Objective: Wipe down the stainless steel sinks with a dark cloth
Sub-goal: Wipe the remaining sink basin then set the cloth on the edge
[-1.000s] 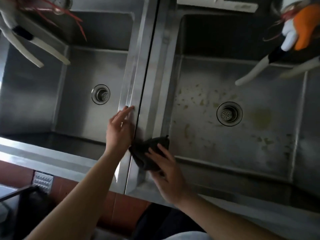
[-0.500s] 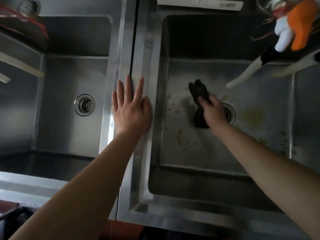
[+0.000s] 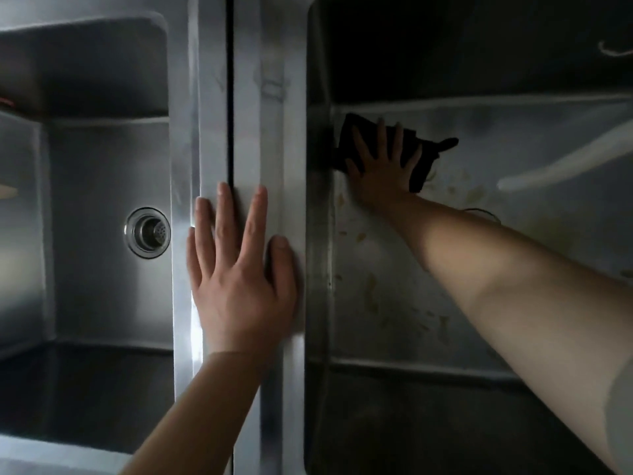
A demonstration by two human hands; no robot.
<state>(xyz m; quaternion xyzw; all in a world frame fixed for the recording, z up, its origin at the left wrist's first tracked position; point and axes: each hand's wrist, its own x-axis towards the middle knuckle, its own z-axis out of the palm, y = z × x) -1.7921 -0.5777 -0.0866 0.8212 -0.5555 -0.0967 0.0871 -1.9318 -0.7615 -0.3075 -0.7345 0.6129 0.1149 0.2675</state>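
Two stainless steel sinks stand side by side, the left sink [image 3: 102, 286] and the right sink [image 3: 394, 303]. My right hand [image 3: 380, 169] lies flat with spread fingers on the dark cloth [image 3: 421, 166], pressing it onto the floor of the right sink at its far left corner. Yellowish specks and smears mark that floor. My left hand [image 3: 236, 272] rests flat, fingers straight, on the steel divider [image 3: 274, 132] between the two sinks.
A round drain strainer [image 3: 148, 232] sits in the left sink's floor. A pale blurred spout or hose [image 3: 561, 162] hangs over the right sink at the right. A dark seam [image 3: 229, 97] runs along the divider.
My right hand slid the cloth from beside the right drain to the sink's far left corner and flattened on it. The view moved closer and lower. My left hand stayed on the divider.
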